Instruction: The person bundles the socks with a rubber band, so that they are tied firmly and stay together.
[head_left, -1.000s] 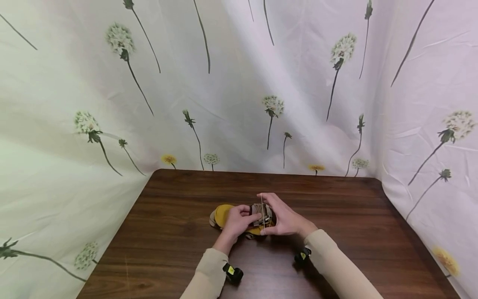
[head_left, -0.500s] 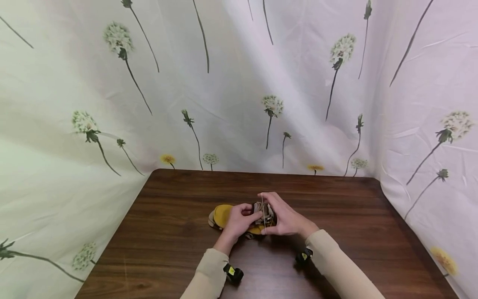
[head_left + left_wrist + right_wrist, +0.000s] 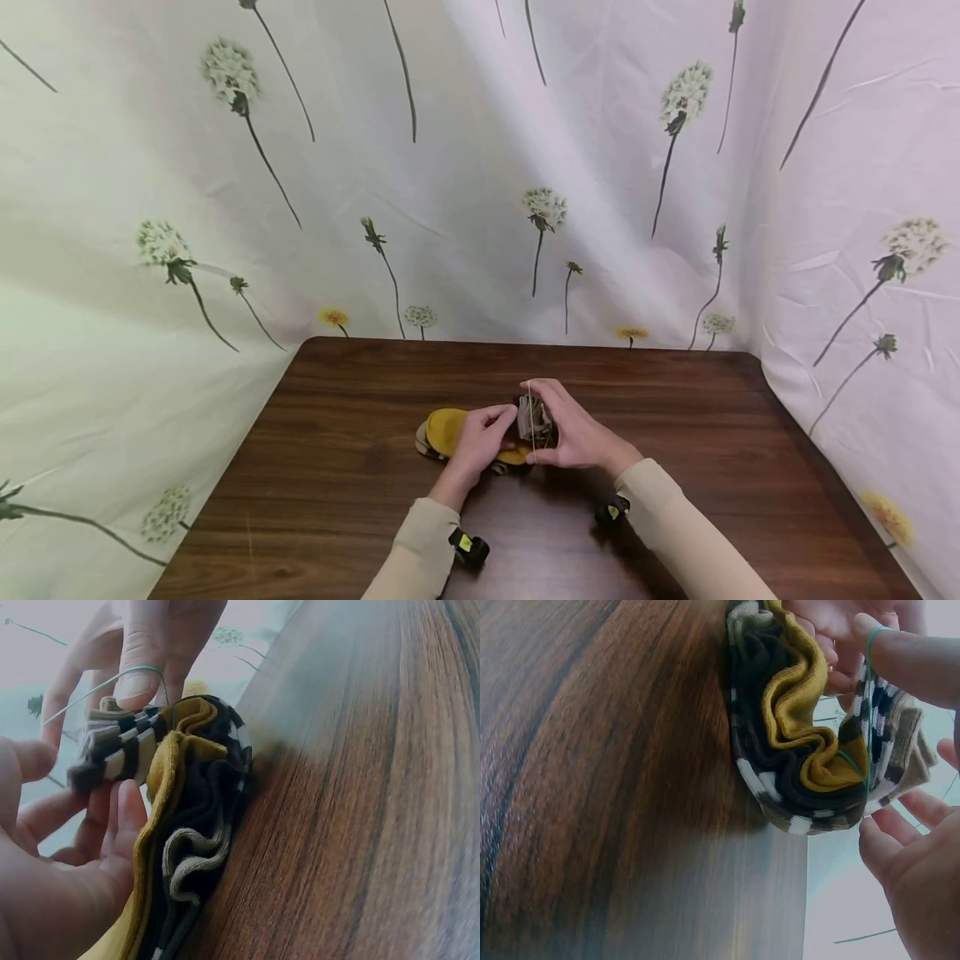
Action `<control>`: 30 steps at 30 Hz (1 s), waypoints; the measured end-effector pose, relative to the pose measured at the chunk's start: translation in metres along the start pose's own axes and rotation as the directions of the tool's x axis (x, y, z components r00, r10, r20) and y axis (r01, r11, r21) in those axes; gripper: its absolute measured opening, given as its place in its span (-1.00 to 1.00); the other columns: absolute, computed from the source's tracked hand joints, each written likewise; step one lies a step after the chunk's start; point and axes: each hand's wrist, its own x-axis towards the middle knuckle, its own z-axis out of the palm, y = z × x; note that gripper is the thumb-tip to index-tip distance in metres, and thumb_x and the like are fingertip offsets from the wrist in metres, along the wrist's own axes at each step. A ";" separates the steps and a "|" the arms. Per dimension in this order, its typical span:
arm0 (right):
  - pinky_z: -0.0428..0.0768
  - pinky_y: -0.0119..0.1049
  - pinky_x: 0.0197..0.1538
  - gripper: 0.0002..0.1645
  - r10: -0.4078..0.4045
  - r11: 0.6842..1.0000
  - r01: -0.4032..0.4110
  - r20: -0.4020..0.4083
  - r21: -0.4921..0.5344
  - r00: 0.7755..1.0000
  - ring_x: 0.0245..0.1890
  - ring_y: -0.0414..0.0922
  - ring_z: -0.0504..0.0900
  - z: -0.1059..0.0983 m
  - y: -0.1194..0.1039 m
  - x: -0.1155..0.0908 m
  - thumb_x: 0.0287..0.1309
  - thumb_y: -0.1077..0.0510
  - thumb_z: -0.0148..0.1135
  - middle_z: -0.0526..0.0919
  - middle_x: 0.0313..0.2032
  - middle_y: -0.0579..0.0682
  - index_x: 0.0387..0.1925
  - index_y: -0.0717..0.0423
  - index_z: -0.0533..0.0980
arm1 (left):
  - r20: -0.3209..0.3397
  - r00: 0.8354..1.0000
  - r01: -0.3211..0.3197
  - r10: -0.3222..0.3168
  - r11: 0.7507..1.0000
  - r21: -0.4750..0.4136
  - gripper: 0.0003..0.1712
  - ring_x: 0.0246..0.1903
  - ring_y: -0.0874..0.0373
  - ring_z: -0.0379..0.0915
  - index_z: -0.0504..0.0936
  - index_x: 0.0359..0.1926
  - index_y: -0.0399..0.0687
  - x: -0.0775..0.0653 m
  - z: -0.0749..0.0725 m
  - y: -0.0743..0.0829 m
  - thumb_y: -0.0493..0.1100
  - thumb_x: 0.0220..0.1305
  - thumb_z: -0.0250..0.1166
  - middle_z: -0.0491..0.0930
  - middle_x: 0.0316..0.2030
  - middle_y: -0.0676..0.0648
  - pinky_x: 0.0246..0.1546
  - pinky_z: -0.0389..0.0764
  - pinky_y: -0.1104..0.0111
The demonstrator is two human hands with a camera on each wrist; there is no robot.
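A bundle of socks (image 3: 444, 431) in mustard yellow, black and beige check lies on the table, its right end folded up. My left hand (image 3: 480, 442) grips the bundle near this fold, with fingers curled against the yellow layer in the left wrist view. The folded-up end shows as a stack of checked and beige layers (image 3: 127, 746). My right hand (image 3: 577, 429) spreads thumb and fingers wide around that end. A thin green rubber band (image 3: 868, 712) is looped over its digits and stretched across the stack. Part of the bundle is hidden behind the left hand.
The dark wood table (image 3: 360, 517) has rounded far corners. Behind and beside it hangs a white cloth (image 3: 480, 167) printed with dandelions. Black camera straps (image 3: 468, 548) sit at both wrists, over beige sleeves (image 3: 690, 533).
The left thumb has lifted off the stacked layers and moved slightly left and up. The right hand, with the stretched rubber band, has shifted slightly around the fold. The socks stay in place.
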 end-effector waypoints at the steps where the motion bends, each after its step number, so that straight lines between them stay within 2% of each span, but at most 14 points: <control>1: 0.49 0.08 0.34 0.33 -0.005 1.000 0.005 -0.003 -0.002 1.000 0.40 0.01 0.33 0.000 0.000 0.000 -0.13 -0.02 0.76 0.29 0.44 0.11 0.56 0.16 0.15 | 0.001 1.000 -0.004 0.004 1.000 -0.007 -0.52 -0.03 -0.01 0.68 0.71 0.20 -0.30 0.001 0.001 0.000 0.01 0.58 0.23 0.65 0.19 -0.28 -0.23 0.77 0.25; 5: 0.48 0.11 0.35 0.33 -0.023 1.000 0.023 -0.012 -0.001 1.000 0.41 0.04 0.33 -0.002 0.000 0.000 -0.13 0.00 0.77 0.31 0.44 0.13 0.55 0.17 0.16 | 0.023 1.000 0.007 -0.005 0.998 -0.063 -0.45 -0.23 0.09 0.66 0.73 0.00 -0.42 0.003 0.003 0.002 0.07 0.60 0.19 0.71 -0.10 -0.24 -0.24 0.75 0.28; 8: 0.48 0.13 0.36 0.32 -0.027 1.000 0.027 -0.018 0.004 0.999 0.42 0.05 0.33 -0.002 0.000 0.000 -0.15 0.02 0.78 0.32 0.43 0.14 0.54 0.17 0.17 | 0.065 0.998 0.024 -0.016 0.992 -0.125 -0.37 -0.30 0.16 0.62 0.68 0.02 -0.49 0.004 0.006 0.005 0.10 0.63 0.11 0.70 -0.21 -0.21 -0.24 0.73 0.31; 12: 0.47 0.13 0.37 0.33 -0.021 1.000 0.021 -0.024 0.008 0.999 0.42 0.06 0.34 -0.003 -0.002 0.000 -0.18 0.02 0.79 0.31 0.43 0.17 0.54 0.17 0.18 | 0.112 0.994 0.037 -0.018 0.984 -0.173 -0.29 -0.27 0.17 0.63 0.59 0.25 -0.52 0.004 0.009 0.009 0.12 0.67 -0.01 0.73 -0.03 -0.34 -0.19 0.70 0.32; 17: 0.46 0.14 0.38 0.32 -0.008 1.000 0.009 -0.012 0.022 1.000 0.45 0.07 0.31 -0.003 -0.004 0.000 -0.17 0.05 0.79 0.28 0.45 0.17 0.54 0.18 0.19 | 0.122 0.993 0.023 -0.004 0.988 -0.152 -0.33 -0.23 0.12 0.62 0.56 0.30 -0.48 0.002 0.012 0.012 0.06 0.67 -0.10 0.66 0.12 -0.42 -0.07 0.69 0.26; 20: 0.46 0.14 0.38 0.32 -0.007 1.000 0.007 -0.011 0.028 1.000 0.45 0.06 0.30 -0.004 -0.004 -0.001 -0.17 0.05 0.79 0.26 0.46 0.16 0.54 0.18 0.18 | 0.113 0.994 0.027 -0.013 0.992 -0.126 -0.41 -0.20 0.06 0.63 0.62 0.25 -0.45 0.002 0.013 0.013 -0.04 0.60 -0.07 0.71 0.04 -0.36 -0.03 0.69 0.23; 24: 0.46 0.15 0.37 0.33 -0.017 0.999 0.018 -0.027 0.036 0.999 0.44 0.07 0.33 -0.005 -0.004 -0.002 -0.18 0.06 0.80 0.28 0.46 0.16 0.54 0.19 0.18 | 0.100 0.995 0.018 -0.010 0.997 -0.071 -0.49 -0.18 0.01 0.64 0.71 0.12 -0.41 0.002 0.015 0.013 -0.06 0.58 0.05 0.74 -0.13 -0.25 -0.03 0.70 0.20; 30: 0.43 0.14 0.39 0.32 -0.021 0.999 0.023 -0.039 0.046 0.999 0.44 0.06 0.34 -0.007 -0.001 -0.004 -0.18 0.05 0.79 0.31 0.45 0.14 0.53 0.20 0.20 | 0.127 0.991 -0.046 0.052 0.997 -0.054 -0.58 -0.12 0.01 0.65 0.64 0.29 -0.30 0.000 0.015 0.007 -0.16 0.60 0.16 0.73 0.04 -0.25 0.01 0.70 0.15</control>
